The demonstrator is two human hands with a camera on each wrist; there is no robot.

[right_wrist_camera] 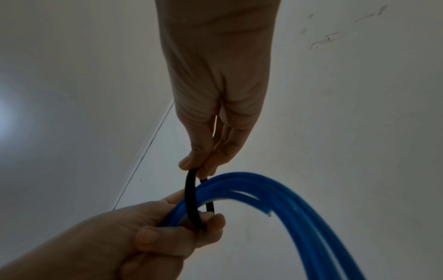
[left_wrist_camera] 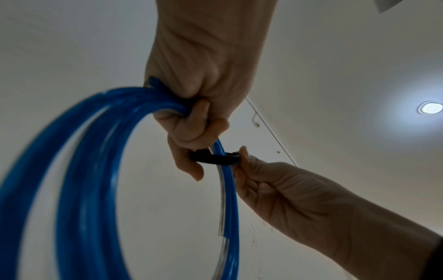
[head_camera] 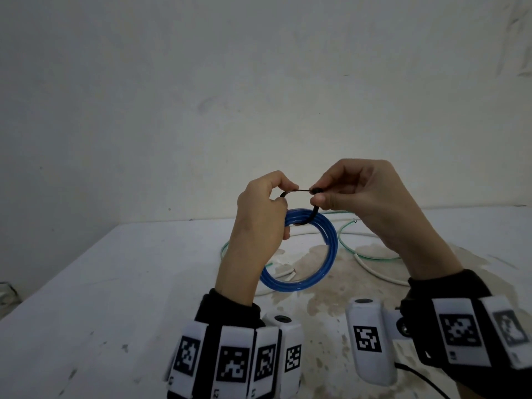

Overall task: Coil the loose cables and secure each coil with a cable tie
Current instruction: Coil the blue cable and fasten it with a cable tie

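A coil of blue cable (head_camera: 328, 254) hangs above the table, gripped at its top by the curled fingers of my left hand (head_camera: 291, 188). A black cable tie (head_camera: 302, 191) loops round the coil's top strands. My left thumb and forefinger also pinch the tie's thin tail. My right hand (head_camera: 316, 195) pinches the tie's other end just to the right. From the left wrist, the tie (left_wrist_camera: 213, 158) crosses the blue coil (left_wrist_camera: 95, 170) between the two hands. From the right wrist, the right fingertips (right_wrist_camera: 191, 161) hold the tie (right_wrist_camera: 190, 193) above the coil (right_wrist_camera: 287, 199).
On the white table (head_camera: 115, 283) behind the coil, a loose green cable (head_camera: 374, 257) and a white cable (head_camera: 377, 272) lie sprawled. A short white cable end (head_camera: 283, 273) shows through the coil. A stained patch covers the table's middle. A plain wall stands behind.
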